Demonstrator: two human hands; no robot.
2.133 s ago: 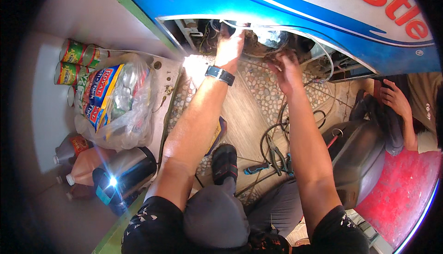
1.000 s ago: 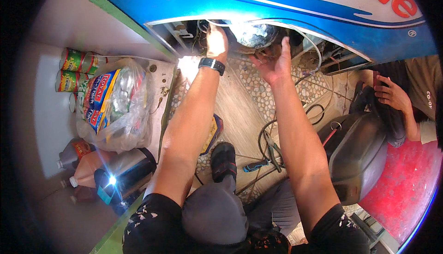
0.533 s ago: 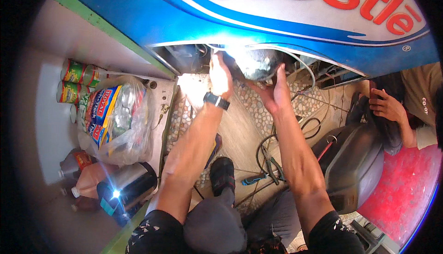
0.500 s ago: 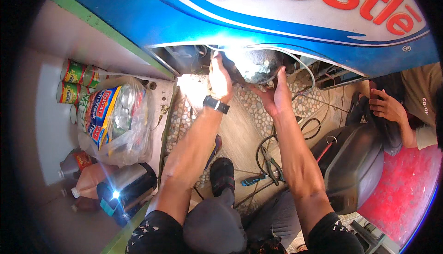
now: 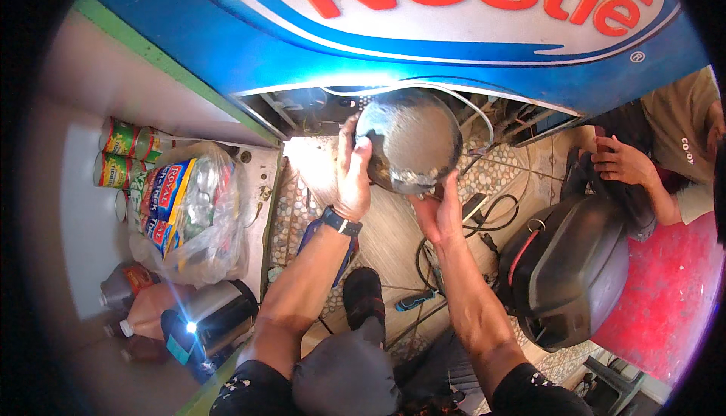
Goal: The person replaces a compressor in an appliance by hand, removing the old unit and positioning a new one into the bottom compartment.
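A dusty, black, domed compressor (image 5: 412, 144) is held between my two hands, in front of the open lower bay (image 5: 302, 106) of a blue cooler (image 5: 204, 45). My left hand (image 5: 354, 178), with a dark watch at the wrist, is pressed along its left side, thumb on the casing. Under its lower right edge, my right hand (image 5: 441, 215) supports it with the palm turned up; some of its fingers are hidden beneath. A pale cable (image 5: 484, 113) loops from the bay past the compressor's right side.
On the left shelf are cans (image 5: 121, 140), a plastic bag of packets (image 5: 181, 204) and bottles (image 5: 147, 314). A blue-handled screwdriver (image 5: 416, 300) and a black cord (image 5: 491, 227) lie on the floor. A black case (image 5: 571, 272) stands right, near another person's hand (image 5: 624, 162).
The compressor has come out of the bay toward me, carried by both hands. More of its dome shows. My view has shifted slightly.
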